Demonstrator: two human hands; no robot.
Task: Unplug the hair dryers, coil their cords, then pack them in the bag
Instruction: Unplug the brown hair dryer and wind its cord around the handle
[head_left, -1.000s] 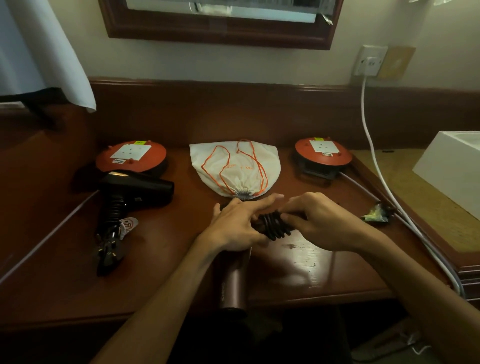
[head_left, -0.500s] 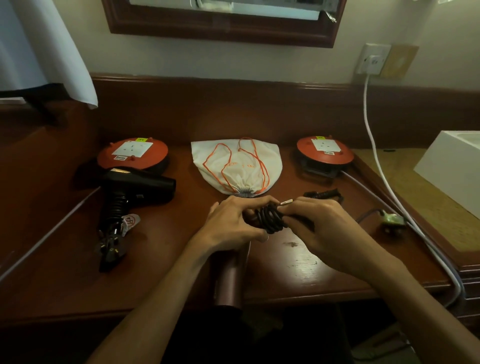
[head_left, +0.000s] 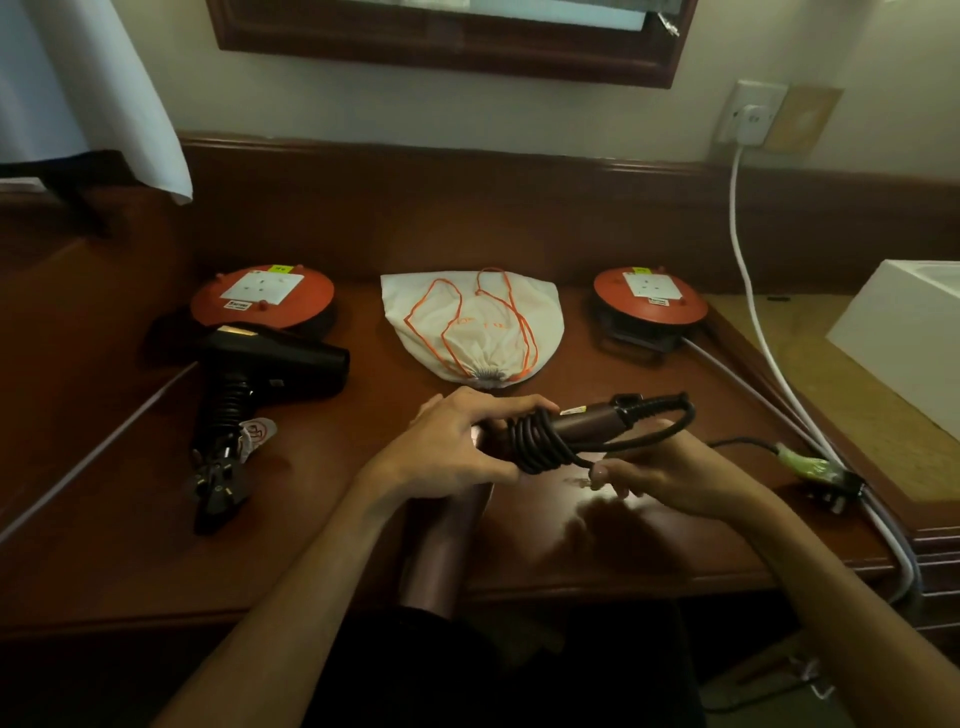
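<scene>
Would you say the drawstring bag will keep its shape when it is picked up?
Probably not. The bag lies flat and creased on the desk, so it looks like thin, limp, light cloth. Its loose orange cords would likely dangle, and could snag.

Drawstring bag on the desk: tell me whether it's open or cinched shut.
Shut. The drawstring bag lies flat behind the hands, its mouth gathered into tight pleats at the near end, orange cords looped loosely over the cloth. Nothing sticks out.
</scene>
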